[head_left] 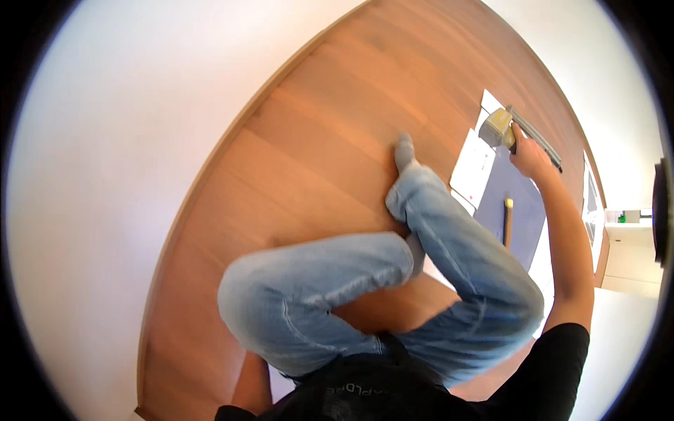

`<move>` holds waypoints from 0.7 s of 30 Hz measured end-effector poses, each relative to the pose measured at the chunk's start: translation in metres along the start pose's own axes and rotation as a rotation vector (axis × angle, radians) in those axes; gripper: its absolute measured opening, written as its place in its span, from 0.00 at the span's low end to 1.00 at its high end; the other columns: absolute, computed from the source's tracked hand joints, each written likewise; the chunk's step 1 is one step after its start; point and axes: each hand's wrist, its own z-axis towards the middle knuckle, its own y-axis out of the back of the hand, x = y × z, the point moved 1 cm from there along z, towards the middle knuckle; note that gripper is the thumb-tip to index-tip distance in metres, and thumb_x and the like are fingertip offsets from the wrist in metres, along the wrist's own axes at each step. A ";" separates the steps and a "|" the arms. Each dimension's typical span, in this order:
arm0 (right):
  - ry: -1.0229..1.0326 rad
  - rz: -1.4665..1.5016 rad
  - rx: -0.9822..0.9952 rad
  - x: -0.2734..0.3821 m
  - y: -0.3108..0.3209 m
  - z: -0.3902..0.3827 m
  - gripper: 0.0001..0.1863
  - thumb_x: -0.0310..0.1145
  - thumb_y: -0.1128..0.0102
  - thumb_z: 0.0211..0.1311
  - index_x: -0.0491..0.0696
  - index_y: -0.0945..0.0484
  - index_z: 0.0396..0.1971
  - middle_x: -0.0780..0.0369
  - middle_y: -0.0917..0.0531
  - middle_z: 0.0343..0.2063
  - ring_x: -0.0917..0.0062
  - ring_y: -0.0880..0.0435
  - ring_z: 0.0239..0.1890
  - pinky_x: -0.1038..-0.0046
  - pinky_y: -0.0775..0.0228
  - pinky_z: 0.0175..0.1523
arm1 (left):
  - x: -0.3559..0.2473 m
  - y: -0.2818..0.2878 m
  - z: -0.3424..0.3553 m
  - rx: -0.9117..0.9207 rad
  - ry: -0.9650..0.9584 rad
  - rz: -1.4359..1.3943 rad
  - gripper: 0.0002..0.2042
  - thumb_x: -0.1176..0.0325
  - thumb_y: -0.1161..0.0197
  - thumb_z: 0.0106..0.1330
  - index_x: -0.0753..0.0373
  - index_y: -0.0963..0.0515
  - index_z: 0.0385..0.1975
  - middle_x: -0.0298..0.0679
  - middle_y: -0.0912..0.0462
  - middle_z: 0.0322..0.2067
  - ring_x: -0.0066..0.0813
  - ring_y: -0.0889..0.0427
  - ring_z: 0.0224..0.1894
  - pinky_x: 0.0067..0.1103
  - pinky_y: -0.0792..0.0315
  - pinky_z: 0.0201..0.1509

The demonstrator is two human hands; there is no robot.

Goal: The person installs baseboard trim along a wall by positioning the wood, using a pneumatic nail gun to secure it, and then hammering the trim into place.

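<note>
My right hand (pixel 531 156) reaches out to the far right, its fingers wrapped round the dark grip of a yellow-and-grey tool (pixel 497 128). The tool's exact kind is hard to make out. Right beside it, along the outer side of the hand, lies a long dark bar (pixel 537 133); I cannot tell whether it belongs to the tool. Below the hand a dark blue mat (pixel 523 189) lies on the floor, and a brown stick with a yellow end (pixel 507 221) rests on it. Of my left arm only the forearm (pixel 253 382) shows; my left hand is hidden behind my bent leg.
I sit on a wooden floor (pixel 316 140) with my legs (pixel 323 274) crossed. White printed sheets (pixel 473 167) border the mat, and another sheet (pixel 591 203) lies by the right wall. A white wall (pixel 126 140) rises at the left. A shelf (pixel 628 226) stands at far right.
</note>
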 end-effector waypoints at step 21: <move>0.057 0.208 0.333 -0.048 -0.016 0.156 0.53 0.45 0.28 0.62 0.47 0.53 0.77 0.42 0.15 0.46 0.46 0.16 0.51 0.52 0.26 0.56 | 0.028 0.096 0.019 -0.021 0.345 0.597 0.13 0.71 0.41 0.65 0.66 0.27 0.48 0.62 0.28 0.61 0.61 0.29 0.63 0.47 0.34 0.67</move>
